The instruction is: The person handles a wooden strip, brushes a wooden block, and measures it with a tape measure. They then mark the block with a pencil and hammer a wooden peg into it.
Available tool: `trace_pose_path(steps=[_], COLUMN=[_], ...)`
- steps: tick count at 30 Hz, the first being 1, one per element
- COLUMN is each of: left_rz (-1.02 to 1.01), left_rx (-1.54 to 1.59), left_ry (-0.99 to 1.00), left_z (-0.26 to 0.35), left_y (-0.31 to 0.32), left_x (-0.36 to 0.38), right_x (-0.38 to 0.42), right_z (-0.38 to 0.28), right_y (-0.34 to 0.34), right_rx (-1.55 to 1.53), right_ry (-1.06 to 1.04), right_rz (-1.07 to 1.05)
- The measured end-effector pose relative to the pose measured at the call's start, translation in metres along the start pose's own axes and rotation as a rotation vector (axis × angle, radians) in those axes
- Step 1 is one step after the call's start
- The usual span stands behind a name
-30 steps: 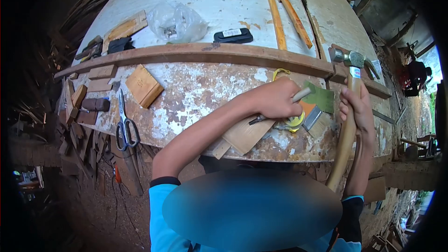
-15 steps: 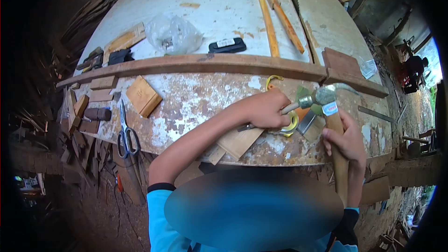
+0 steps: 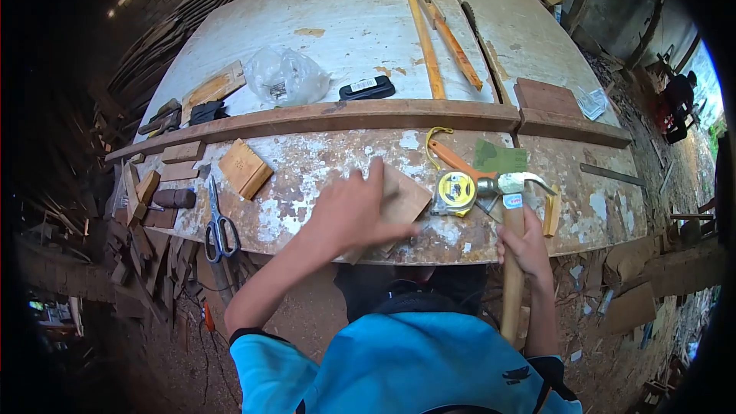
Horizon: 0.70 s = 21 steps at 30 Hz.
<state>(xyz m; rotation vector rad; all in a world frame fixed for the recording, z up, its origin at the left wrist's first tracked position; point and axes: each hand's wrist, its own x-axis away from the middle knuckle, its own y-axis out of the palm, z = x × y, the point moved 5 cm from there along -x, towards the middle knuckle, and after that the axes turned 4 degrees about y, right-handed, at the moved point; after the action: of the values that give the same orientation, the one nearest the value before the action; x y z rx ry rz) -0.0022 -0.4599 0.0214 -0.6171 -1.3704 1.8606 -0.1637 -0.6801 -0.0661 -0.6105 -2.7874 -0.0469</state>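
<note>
My left hand (image 3: 345, 211) is spread over a small flat wooden board (image 3: 410, 198) near the front edge of the bench, its thumb and fingers apart and slightly blurred. It partly hides the board. My right hand (image 3: 527, 244) is closed around the wooden handle of a claw hammer (image 3: 514, 184), whose head points up and claw faces right. Left of the hammer head lies a yellow tape measure (image 3: 455, 190). An orange-handled tool (image 3: 454, 158) lies behind it, beside a green flat piece (image 3: 498, 156).
A long wooden beam (image 3: 330, 117) crosses the worn bench. Behind it lie a clear plastic bag (image 3: 285, 77), a black case (image 3: 366, 88) and orange-brown wooden sticks (image 3: 426, 42). Blue-handled scissors (image 3: 221, 234) overhang the front edge. Wood blocks (image 3: 245, 168) lie at left.
My left hand has opened from a fist around a thin tool and moved left over the board. The hammer, still in my right hand, has come down and left, and the tape measure is uncovered.
</note>
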Motion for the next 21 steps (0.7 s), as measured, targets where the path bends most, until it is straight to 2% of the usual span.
trace_pose_path(steps=[1, 4, 5, 8, 9, 12, 16, 19, 21], left_rz=[-0.101, -0.118, -0.182, -0.142, -0.129, 0.064, 0.265, 0.487, 0.507], left_rx=[-0.08, -0.105, -0.159, -0.176, -0.191, -0.218, -0.261, -0.385, -0.391], left_ry=[-0.045, -0.087, -0.104, -0.046, -0.09, -0.021, -0.046, 0.09, 0.088], left_z=[-0.001, 0.0, 0.001, -0.017, -0.022, -0.035, -0.028, -0.021, -0.018], left_y=[0.008, 0.007, 0.004, 0.0, -0.005, -0.009, -0.009, 0.007, 0.019], left_x=[0.007, 0.009, 0.005, -0.006, -0.01, -0.018, -0.013, -0.004, 0.005], right_x=[-0.004, -0.007, -0.009, -0.008, -0.008, -0.008, -0.007, -0.007, -0.007], right_z=[0.003, 0.003, 0.008, 0.008, 0.008, 0.009, 0.007, 0.007, 0.007], right_y=[0.0, 0.001, -0.002, -0.006, -0.006, -0.006, -0.005, -0.006, -0.005], right_rx=[0.013, -0.012, -0.038, -0.097, -0.088, -0.067, -0.065, -0.065, -0.059], right_ry=[-0.041, 0.0, 0.011, 0.019, 0.008, -0.005, 0.006, -0.003, -0.003], right_rz=[0.031, 0.043, 0.042, 0.042, 0.039, 0.036, 0.041, 0.043, 0.045])
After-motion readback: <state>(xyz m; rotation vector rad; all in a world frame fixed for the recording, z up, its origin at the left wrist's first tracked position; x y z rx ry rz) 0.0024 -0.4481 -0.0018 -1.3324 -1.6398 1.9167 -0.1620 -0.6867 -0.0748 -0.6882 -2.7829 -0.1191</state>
